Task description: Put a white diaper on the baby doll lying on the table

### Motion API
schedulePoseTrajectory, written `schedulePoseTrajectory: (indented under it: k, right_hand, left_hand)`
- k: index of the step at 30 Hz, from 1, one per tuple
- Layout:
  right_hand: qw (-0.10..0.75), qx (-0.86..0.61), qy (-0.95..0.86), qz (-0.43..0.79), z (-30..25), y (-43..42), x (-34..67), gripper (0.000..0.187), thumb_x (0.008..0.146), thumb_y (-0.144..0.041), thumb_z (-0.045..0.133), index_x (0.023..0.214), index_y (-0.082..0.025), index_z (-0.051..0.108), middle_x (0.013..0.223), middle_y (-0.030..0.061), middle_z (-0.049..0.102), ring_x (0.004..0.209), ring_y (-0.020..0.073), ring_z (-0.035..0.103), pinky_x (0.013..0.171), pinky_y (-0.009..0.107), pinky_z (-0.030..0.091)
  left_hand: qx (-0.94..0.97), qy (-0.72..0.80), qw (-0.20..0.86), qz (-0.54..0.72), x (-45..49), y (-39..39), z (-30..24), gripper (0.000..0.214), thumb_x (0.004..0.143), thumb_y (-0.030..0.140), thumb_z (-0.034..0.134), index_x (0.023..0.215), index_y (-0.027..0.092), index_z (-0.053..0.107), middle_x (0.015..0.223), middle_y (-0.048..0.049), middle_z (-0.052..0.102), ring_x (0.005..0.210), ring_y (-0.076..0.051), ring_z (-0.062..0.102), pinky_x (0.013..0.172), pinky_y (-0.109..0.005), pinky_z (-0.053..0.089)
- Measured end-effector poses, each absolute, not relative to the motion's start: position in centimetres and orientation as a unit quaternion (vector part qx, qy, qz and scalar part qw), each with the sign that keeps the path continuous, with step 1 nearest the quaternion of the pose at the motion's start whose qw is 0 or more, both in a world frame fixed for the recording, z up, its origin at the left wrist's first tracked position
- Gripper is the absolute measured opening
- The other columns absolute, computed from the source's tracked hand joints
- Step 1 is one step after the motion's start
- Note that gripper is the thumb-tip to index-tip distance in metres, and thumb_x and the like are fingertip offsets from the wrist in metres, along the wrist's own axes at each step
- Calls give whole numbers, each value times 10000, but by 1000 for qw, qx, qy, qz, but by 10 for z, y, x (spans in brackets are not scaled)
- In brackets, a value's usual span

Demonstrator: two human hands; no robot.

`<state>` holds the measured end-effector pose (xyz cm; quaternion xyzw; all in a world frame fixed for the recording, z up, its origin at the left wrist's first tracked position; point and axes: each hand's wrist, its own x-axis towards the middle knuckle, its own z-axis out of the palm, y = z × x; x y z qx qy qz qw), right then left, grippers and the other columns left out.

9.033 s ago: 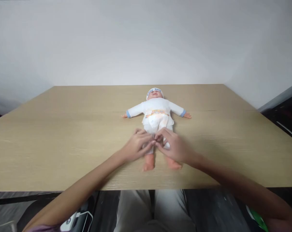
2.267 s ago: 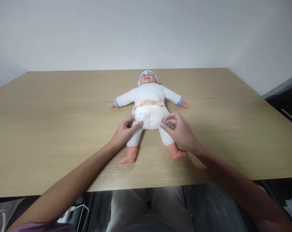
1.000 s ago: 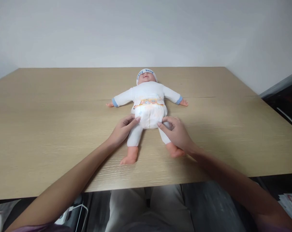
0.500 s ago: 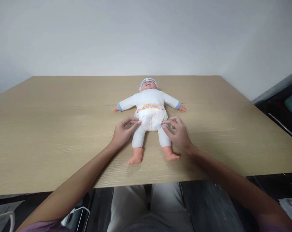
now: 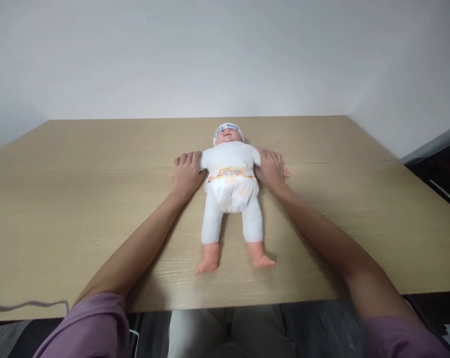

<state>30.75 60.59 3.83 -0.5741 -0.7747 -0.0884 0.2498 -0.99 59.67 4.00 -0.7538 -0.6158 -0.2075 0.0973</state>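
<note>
A baby doll (image 5: 228, 153) in white lies on its back, its head toward the wall and its bare feet toward me. Around its hips is a white diaper (image 5: 232, 195), with a patterned orange band across the waist. My left hand (image 5: 188, 171) is closed over the doll's arm on the left, and my right hand (image 5: 270, 169) over the arm on the right. Most of both forearms is hidden under my fingers; only the doll's small hands show beyond. A white headband or cap (image 5: 227, 127) with blue lettering sits on its head.
The doll rests on a wide wooden table (image 5: 98, 214), which has a seam running across it. A pale wall (image 5: 195, 59) stands behind. At the lower left a cable (image 5: 27, 304) crosses the table's near edge. A dark object (image 5: 441, 171) stands beyond the right edge.
Both hands have left the diaper's leg edges, moved away from me, and closed on the doll's arms. The doll appears slightly lower in view, and the cable now shows on the table edge.
</note>
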Motion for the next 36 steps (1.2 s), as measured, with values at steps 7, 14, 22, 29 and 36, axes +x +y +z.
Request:
schedulePoseTrajectory:
  k: [7,14,22,29,36]
  right_hand:
    - [233,-606,-757,-82,31,598,311,570,997,-314,578,1530,-111,570,1259,212,712,1105,384,611,974,477,476]
    - [252,-611,-746,-81,19,585,322,500,985,-377,605,1427,-144,626,1195,196,730,1057,383,650,922,485,526]
    - [260,-594,-758,-71,33,579,320,417,995,-351,595,1340,-129,672,1217,196,751,1065,352,665,896,411,511]
    - [315,-583,-749,6,51,456,337,436,962,-332,592,1346,-148,684,1210,176,775,1063,323,695,899,404,543]
    - [323,-456,-807,191,78,271,369,391,910,-236,636,1296,-236,692,1205,84,795,1081,284,742,931,391,579]
  left_hand:
    - [-745,-633,89,-192,-20,591,36,573,987,384,592,1511,153,594,1337,-190,735,1193,-419,632,1031,-516,440]
    - [-736,-633,57,-233,-25,565,22,504,1021,494,620,1401,163,634,1255,-188,750,1147,-407,640,992,-497,454]
    - [-721,-657,26,-219,-14,556,42,511,990,579,630,1253,142,671,1129,-214,782,1071,-414,711,997,-488,475]
    - [-674,-681,-121,-260,12,382,83,459,918,605,702,1143,213,618,1002,-165,796,915,-368,754,737,-371,480]
    - [-649,-642,-301,-276,24,123,55,447,816,426,757,1166,281,521,1072,-87,776,921,-335,789,776,-424,604]
